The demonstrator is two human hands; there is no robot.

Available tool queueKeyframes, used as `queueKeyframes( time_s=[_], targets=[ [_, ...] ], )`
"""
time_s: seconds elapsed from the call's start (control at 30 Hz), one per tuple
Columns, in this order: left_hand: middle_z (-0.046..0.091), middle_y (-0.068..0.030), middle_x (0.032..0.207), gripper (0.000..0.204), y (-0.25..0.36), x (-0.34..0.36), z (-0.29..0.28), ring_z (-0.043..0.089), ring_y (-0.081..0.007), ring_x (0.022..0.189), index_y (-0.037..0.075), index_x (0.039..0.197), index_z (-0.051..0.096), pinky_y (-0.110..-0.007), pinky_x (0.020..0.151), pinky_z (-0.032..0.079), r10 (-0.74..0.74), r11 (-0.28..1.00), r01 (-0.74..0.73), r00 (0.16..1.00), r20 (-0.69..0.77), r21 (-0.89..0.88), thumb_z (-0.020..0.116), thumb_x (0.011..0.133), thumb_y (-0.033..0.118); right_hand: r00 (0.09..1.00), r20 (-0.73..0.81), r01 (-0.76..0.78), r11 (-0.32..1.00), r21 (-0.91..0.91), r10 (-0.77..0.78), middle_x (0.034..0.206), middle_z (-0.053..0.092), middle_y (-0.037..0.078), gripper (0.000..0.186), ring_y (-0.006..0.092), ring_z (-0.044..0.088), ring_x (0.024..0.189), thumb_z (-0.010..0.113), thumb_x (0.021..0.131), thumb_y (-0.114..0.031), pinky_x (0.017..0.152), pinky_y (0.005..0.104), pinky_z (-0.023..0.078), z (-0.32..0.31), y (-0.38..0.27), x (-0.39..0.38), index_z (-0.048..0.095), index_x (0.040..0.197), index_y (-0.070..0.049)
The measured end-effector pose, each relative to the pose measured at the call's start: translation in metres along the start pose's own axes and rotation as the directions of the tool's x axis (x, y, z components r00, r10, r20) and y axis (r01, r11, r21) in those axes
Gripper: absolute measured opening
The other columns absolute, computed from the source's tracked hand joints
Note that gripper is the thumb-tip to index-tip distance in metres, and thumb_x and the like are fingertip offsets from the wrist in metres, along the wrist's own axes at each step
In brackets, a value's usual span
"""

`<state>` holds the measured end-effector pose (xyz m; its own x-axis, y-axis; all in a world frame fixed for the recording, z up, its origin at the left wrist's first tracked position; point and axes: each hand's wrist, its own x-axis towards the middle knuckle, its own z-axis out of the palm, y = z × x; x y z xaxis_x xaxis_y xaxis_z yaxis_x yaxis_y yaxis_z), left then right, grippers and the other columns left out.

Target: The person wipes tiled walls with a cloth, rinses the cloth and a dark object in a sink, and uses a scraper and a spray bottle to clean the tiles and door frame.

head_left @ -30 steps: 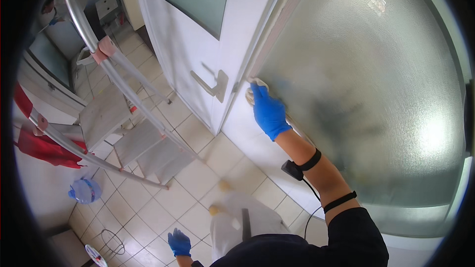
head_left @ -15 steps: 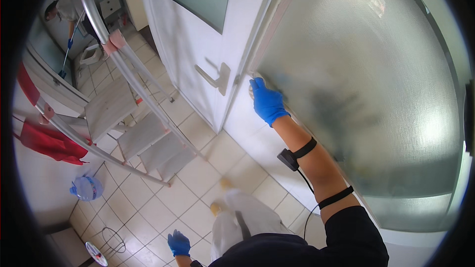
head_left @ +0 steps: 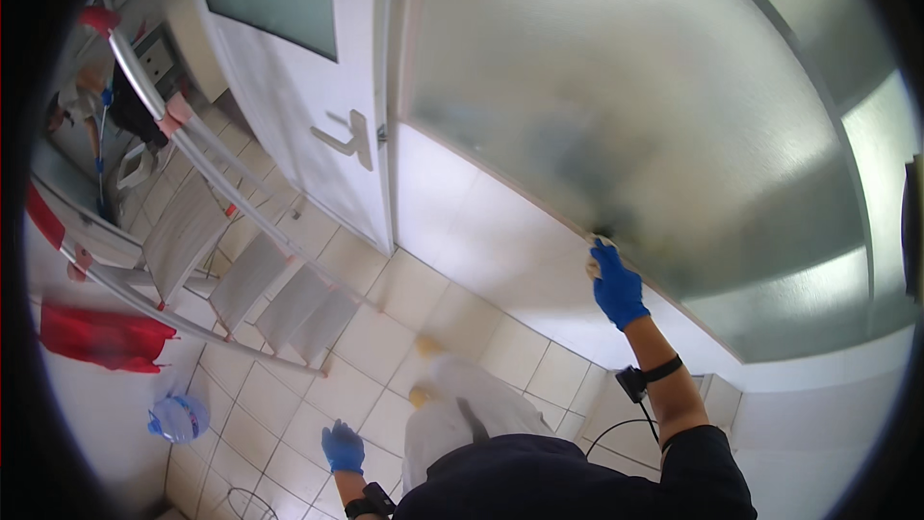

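We see the right hand [head_left: 618,286] in a blue glove, its fingers pressed together on a pale cloth [head_left: 591,268] bunched beneath them. The cloth sits at the lower frame [head_left: 520,188] of the frosted window [head_left: 635,125], well apart from the door [head_left: 289,87] and its handle [head_left: 360,140]. We find the left hand [head_left: 343,447] hanging low over the tiled floor [head_left: 371,342], its fingers loosely spread, with nothing we can make out in it. Only a little cloth shows past the glove, so we judge it could bunch up or slip out if the hold is shallow, leaving bare fingers of the glove rubbing the frame. The black cable [head_left: 616,424] loops loose below the right forearm, and we think it could catch or tug if the arm reached far. We would also mind the stepladder [head_left: 255,289], whose feet stand near the yellow shoes [head_left: 420,395]: a careless sideways step could knock it. The water bottle [head_left: 179,419] lies farther left, beside the wall.
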<state>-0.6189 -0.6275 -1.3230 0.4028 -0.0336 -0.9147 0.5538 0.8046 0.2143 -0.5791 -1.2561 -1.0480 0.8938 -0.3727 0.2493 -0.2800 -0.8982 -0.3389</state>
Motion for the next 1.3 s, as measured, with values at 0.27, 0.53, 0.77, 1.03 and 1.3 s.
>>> queueKeyframes(
  time_s=[0.27,0.53,0.77,1.03,1.3],
  targets=[
    [0.054,-0.0008,0.114,0.057,0.001,0.014,0.014,0.049,-0.0135,0.094,0.007,0.124,0.046,-0.028,0.082,0.041,-0.064,0.986,0.057,0.997,0.043,0.156,0.035,0.089,0.050,0.868,-0.061,-0.485,0.815,-0.316,0.493,0.111,0.059,0.016,0.036,0.0345,0.058,0.098,0.048,0.086,-0.020,0.082,0.0392,0.046,-0.123,0.119,-0.147,0.051,0.122,-0.017],
    [0.050,-0.0028,0.121,0.058,-0.001,-0.006,-0.026,0.050,-0.0130,0.098,0.008,0.128,0.044,-0.028,0.084,0.041,-0.045,0.986,0.043,0.999,0.006,0.158,0.036,0.089,0.051,0.967,-0.157,0.051,0.756,-0.653,-0.201,0.098,0.057,0.007,0.041,0.0270,0.050,0.096,0.052,0.081,-0.014,0.086,0.0422,0.039,-0.179,0.031,-0.061,0.054,0.121,-0.019],
    [0.060,0.0006,0.095,0.050,-0.031,-0.026,-0.093,0.055,-0.0105,0.069,0.009,0.113,0.055,-0.026,0.062,0.048,0.071,0.996,-0.077,0.990,-0.124,-0.047,0.042,0.087,0.050,0.858,0.392,0.508,0.661,-0.553,-0.332,0.108,0.054,0.005,0.041,0.0261,0.052,0.098,0.055,0.080,-0.013,0.084,0.0381,0.045,-0.104,0.099,-0.033,0.053,0.121,-0.017],
    [0.057,-0.0034,0.089,0.052,-0.095,-0.044,-0.150,0.052,-0.0123,0.071,0.005,0.115,0.052,-0.021,0.060,0.044,0.065,0.968,-0.118,0.970,-0.232,-0.222,0.045,0.086,0.048,0.604,0.293,0.680,0.288,-0.675,-0.741,0.136,0.040,0.006,0.047,0.0193,0.032,0.130,0.047,0.088,-0.021,0.104,0.0362,0.028,0.041,-0.076,0.149,0.040,0.133,-0.008],
    [0.066,-0.0071,0.082,0.039,-0.121,-0.110,-0.078,0.061,-0.0200,0.079,0.004,0.097,0.063,-0.031,0.071,0.050,0.031,0.938,-0.030,1.000,-0.003,-0.346,0.050,0.087,0.039,0.538,0.228,0.766,0.358,-0.534,-0.811,0.135,0.041,0.009,0.043,0.0239,0.033,0.129,0.041,0.089,-0.013,0.108,0.0342,0.024,0.177,-0.152,0.277,0.041,0.131,-0.003]
  ],
)
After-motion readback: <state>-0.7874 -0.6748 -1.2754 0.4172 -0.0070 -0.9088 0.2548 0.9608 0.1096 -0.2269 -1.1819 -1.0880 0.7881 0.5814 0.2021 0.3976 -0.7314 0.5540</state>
